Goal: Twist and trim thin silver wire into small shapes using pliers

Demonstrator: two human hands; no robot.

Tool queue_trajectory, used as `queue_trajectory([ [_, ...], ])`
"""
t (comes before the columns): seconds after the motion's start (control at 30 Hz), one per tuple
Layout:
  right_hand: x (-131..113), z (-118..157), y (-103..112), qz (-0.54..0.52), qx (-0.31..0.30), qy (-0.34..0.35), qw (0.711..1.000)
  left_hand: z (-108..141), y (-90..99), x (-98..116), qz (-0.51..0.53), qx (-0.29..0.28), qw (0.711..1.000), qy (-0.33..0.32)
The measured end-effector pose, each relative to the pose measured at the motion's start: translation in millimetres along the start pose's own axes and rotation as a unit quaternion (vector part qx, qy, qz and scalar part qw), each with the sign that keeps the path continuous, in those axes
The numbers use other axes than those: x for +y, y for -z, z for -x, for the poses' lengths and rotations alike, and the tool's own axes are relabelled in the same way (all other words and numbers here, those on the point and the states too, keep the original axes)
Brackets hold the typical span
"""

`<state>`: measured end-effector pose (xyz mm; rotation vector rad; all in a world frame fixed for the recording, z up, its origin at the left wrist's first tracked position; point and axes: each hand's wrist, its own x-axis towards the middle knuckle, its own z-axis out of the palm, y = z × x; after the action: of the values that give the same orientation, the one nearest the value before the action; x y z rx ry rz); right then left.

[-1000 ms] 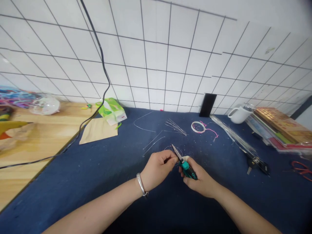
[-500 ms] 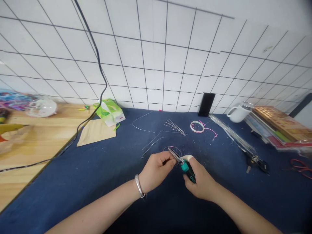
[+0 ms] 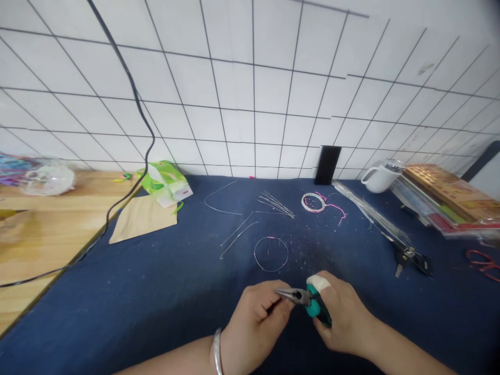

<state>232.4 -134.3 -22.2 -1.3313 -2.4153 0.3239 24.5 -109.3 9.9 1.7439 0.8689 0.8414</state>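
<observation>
My right hand [image 3: 346, 315] is wrapped round the green-and-black handles of a pair of needle-nose pliers [image 3: 299, 296], their jaws pointing left. A white wrap covers one of its fingers. My left hand [image 3: 260, 323], with a silver bangle at the wrist, pinches thumb and finger together right at the jaws. Whatever lies between those fingertips is too small to make out. Just beyond both hands, a thin wire ring [image 3: 254, 255] with a few pink beads at its top lies on the dark blue cloth [image 3: 175, 281].
Bent wires [image 3: 239, 239] and a bundle of straight wires [image 3: 276, 204] lie farther back. Behind them sit a white ring with pink thread [image 3: 302, 203], a black block [image 3: 327, 165], keys [image 3: 399, 270], a mug [image 3: 378, 179] and red-handled scissors [image 3: 482, 263]. A black cable [image 3: 135, 190] crosses the left side.
Both hands and the pliers have moved back toward me, off the wire ring, which now shows whole. The pliers have turned more level. The view has shifted slightly.
</observation>
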Motion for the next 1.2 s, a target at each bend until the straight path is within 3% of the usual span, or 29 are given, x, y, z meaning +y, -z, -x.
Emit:
queue_trajectory([
  [0.13, -3, 6, 3, -0.062, -0.024, -0.025, 0.997, 1, -4.4, 2, 0.015, -0.011, 1.0, -0.007],
  [0.27, -7, -2, 5, -0.229, -0.068, -0.11, 0.965, -3, 1.0, 1, 0.004, -0.025, 1.0, 0.009],
  [0.33, 3, -6, 6, -0.243, -0.055, -0.162, 0.955, -4, 3.9, 1, -0.013, -0.04, 0.999, 0.012],
  [0.4, 23, -9, 9, -0.154, -0.038, -0.207, 0.965, -5, 5.4, 0, -0.032, -0.059, 0.998, 0.003],
  [0.5, 69, -10, 14, 0.069, -0.013, -0.205, 0.976, -4, 6.0, -1, -0.069, -0.099, 0.992, -0.047],
  [0.6, 115, -5, 19, 0.217, 0.009, -0.207, 0.954, -3, 5.6, -3, -0.12, -0.13, 0.978, -0.109],
  [0.7, 138, 1, 24, 0.292, 0.006, -0.22, 0.931, -3, 3.8, -7, -0.172, -0.139, 0.964, -0.147],
  [0.83, 119, -9, 31, 0.347, 0.05, -0.196, 0.916, -5, 2.4, -10, -0.251, -0.137, 0.942, -0.176],
  [0.93, 86, -25, 30, 0.298, 0.025, -0.124, 0.946, -11, 12.4, -14, -0.338, -0.106, 0.918, -0.181],
  [1.1, 49, -53, 14, 0.19, -0.05, -0.045, 0.98, -41, 58.9, -48, -0.43, 0.083, 0.89, -0.129],
  [1.2, 39, -70, 2, 0.164, -0.062, -0.045, 0.983, -68, 87.5, -81, -0.417, 0.134, 0.895, -0.089],
])
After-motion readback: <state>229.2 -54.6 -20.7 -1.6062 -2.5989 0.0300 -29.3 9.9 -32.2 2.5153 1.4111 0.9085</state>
